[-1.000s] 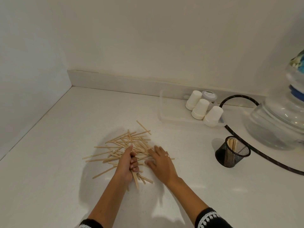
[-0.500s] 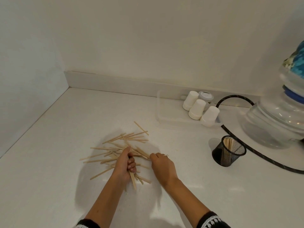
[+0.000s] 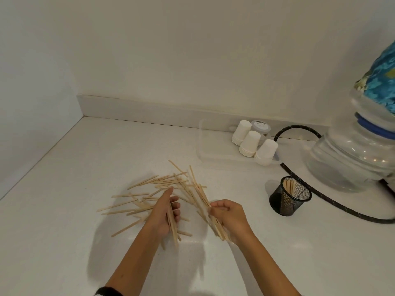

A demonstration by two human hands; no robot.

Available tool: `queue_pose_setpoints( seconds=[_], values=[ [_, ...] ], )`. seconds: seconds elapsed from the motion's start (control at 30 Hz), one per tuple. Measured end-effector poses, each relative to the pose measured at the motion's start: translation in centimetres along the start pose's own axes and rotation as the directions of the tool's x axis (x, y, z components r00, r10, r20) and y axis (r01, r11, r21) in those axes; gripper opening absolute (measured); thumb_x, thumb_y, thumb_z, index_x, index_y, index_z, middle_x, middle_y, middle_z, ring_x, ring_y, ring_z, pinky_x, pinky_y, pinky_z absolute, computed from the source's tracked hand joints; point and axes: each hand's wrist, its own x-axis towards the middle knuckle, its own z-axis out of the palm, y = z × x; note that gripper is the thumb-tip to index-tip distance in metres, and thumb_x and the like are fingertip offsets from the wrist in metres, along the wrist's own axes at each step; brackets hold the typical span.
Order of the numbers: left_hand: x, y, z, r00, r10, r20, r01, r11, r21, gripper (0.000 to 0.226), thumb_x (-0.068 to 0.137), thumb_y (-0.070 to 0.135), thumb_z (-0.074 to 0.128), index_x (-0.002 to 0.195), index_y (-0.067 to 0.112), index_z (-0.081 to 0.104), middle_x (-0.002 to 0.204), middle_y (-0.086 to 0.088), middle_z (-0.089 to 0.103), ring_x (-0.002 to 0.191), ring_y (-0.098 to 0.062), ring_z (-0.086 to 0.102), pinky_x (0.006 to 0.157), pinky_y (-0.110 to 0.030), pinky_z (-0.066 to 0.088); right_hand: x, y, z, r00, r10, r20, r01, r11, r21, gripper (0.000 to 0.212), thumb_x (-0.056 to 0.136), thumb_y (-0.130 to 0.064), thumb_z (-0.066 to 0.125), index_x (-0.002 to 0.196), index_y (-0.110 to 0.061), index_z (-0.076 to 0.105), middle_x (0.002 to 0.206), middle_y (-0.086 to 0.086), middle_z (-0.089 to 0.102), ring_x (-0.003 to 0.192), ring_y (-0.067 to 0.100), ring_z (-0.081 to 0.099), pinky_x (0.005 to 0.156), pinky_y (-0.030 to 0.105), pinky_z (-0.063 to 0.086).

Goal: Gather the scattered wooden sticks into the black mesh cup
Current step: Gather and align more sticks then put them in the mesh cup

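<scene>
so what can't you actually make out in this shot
- Head view, black mesh cup: how many sticks stand inside; the mesh and rim hide most of them.
- Left hand: the count of its bundle; palm and fingers cover the sticks.
- Right hand: its bundle is motion-blurred.
- Water bottle: cut off by the right edge.
- Grey lid: label too small, paper cups in front.
</scene>
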Motion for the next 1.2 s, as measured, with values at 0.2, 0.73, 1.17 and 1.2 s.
queue_pose_setpoints(
  seconds=[0.2, 0.73, 1.17, 1.2],
  values=[
    [-0.5, 0.0, 3.1, 0.99, 0.03, 0.139, -0.034, 0.999, 0.03, 0.061, 0.075, 0.069, 0.057, 0.088, 0.009, 0.057, 0.067, -0.005, 0.061, 0.057, -0.017, 0.058, 0.056, -0.03, 0.05, -1.7, -1.2, 0.9, 0.996, 0.011, 0.085, -0.02, 0.995, 0.102, 0.01, 0.074, -0.004, 0.071, 0.082, -0.01, 0.075, 0.08, 0.012, 0.074, 0.067, 0.016, 0.066, 0.065, 0.025, 0.056],
    [0.0, -1.8, 6.4, 0.979, 0.187, -0.081, -0.195, 0.974, -0.115, 0.047, 0.092, 0.045, 0.054, 0.06, 0.013, 0.044, 0.046, 0.004, 0.041, 0.039, -0.009, 0.04, 0.047, -0.027, 0.039, -4.5, -1.5, 4.8, 0.926, -0.369, -0.081, 0.346, 0.915, -0.21, 0.012, 0.083, -0.014, 0.065, 0.081, -0.023, 0.073, 0.073, -0.011, 0.072, 0.071, 0.0, 0.068, 0.064, 0.013, 0.054],
    [-1.7, 0.9, 7.2, 0.884, 0.467, 0.011, -0.467, 0.884, -0.007, 0.05, 0.09, 0.054, 0.051, 0.058, 0.018, 0.036, 0.046, 0.004, 0.03, 0.036, -0.01, 0.025, 0.036, -0.023, 0.025, -4.4, 0.6, 4.0, 0.933, 0.353, -0.062, -0.208, 0.674, 0.709, 0.011, 0.089, -0.008, 0.06, 0.089, 0.0, 0.068, 0.082, 0.012, 0.068, 0.075, 0.021, 0.062, 0.073, 0.03, 0.053],
    [-2.1, 0.9, 7.5, 0.854, 0.518, 0.056, -0.52, 0.854, 0.023, 0.049, 0.089, 0.053, 0.053, 0.056, 0.02, 0.036, 0.046, 0.005, 0.03, 0.037, -0.009, 0.025, 0.036, -0.022, 0.024, -4.2, 0.7, 4.1, 0.911, 0.413, 0.016, -0.275, 0.576, 0.77, 0.014, 0.092, -0.009, 0.057, 0.09, 0.001, 0.066, 0.087, 0.014, 0.067, 0.079, 0.024, 0.062, 0.079, 0.033, 0.052]
  ],
)
